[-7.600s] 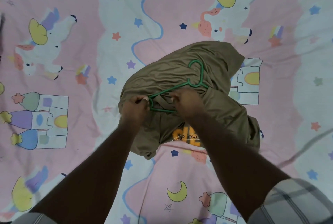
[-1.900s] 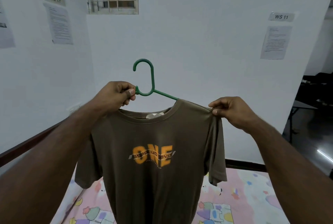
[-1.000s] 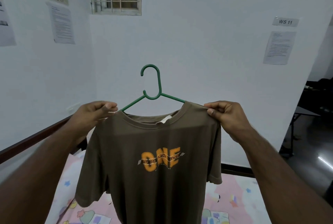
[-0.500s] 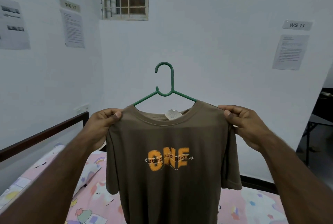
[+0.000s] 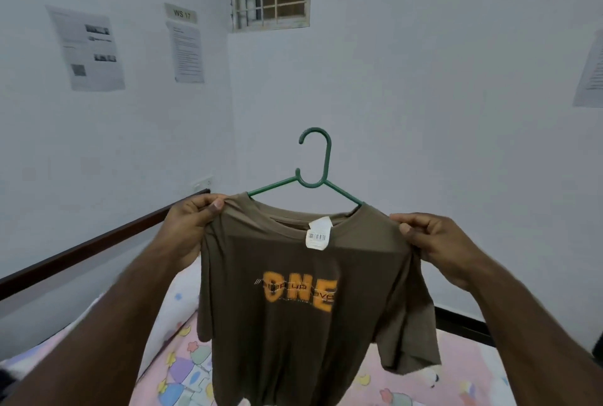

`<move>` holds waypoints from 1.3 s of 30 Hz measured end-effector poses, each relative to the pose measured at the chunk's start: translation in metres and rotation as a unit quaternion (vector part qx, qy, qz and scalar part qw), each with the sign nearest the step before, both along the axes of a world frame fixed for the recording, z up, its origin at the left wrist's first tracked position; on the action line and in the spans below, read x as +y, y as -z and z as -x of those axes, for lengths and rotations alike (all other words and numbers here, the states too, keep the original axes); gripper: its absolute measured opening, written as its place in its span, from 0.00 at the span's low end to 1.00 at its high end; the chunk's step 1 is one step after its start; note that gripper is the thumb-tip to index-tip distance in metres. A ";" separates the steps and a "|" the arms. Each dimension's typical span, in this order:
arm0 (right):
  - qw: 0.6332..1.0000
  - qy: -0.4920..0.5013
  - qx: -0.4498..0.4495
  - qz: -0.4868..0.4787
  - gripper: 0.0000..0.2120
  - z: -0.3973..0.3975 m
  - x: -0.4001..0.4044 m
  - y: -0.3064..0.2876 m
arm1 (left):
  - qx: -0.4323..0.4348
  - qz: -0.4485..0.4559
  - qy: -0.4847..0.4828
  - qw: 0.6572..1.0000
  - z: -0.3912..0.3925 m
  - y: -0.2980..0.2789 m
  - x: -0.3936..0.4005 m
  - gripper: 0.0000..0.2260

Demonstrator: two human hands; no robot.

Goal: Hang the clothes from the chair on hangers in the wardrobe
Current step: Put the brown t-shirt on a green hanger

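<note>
Both hands held it up: left hand (image 5: pixel 192 226) and right hand (image 5: pixel 437 242) each pinched a shoulder of the brown T-shirt (image 5: pixel 310 307), draped on the green hanger (image 5: pixel 315 174).

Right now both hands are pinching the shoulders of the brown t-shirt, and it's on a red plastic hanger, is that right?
Not quite: the hanger is green, not red, as the head view shows. The rest holds: the left hand and right hand each pinch a shoulder of the brown t-shirt, which is on that plastic hanger.

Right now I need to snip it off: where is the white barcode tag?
In the head view the white barcode tag hangs at the brown T-shirt collar's centre, below the green hanger hook, above the orange ONE print.
</note>
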State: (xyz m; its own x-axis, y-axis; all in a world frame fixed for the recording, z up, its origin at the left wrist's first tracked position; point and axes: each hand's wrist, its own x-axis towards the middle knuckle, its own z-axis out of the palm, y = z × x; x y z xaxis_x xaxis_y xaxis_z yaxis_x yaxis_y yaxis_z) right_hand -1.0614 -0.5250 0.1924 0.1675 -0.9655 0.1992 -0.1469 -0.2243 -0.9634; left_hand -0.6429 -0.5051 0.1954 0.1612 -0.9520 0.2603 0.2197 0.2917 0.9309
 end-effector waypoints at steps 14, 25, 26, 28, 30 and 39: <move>0.987 -0.096 -0.120 0.039 0.09 -0.066 -0.032 -0.007 | -0.056 -0.094 -0.099 0.989 -0.055 0.018 0.085 0.14; 0.950 -0.308 -0.045 0.008 0.25 -0.155 -0.008 -0.025 | 0.004 -0.056 -0.192 0.980 -0.119 0.009 0.198 0.11; 0.948 -0.315 -0.043 0.011 0.24 -0.166 -0.001 -0.027 | 0.004 -0.053 -0.201 0.978 -0.127 0.008 0.212 0.11; 0.944 -0.324 -0.046 0.028 0.27 -0.190 0.013 -0.028 | 0.005 -0.048 -0.216 0.975 -0.147 0.009 0.241 0.12; 0.943 -0.324 -0.046 0.051 0.37 -0.217 0.030 -0.028 | 0.010 -0.041 -0.242 0.969 -0.167 0.009 0.272 0.14; 0.905 -0.419 -0.067 0.040 0.46 -0.327 0.112 -0.034 | 0.068 0.005 -0.411 0.909 -0.213 0.004 0.407 0.09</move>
State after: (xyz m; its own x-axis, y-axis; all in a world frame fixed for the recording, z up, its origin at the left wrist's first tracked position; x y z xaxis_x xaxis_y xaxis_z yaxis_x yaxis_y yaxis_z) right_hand -0.7343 -0.4125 0.2266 0.8025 -0.4930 0.3362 0.2244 -0.2728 -0.9355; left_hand -0.4296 -0.0977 0.1910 0.8482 -0.4936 0.1920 0.0371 0.4170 0.9082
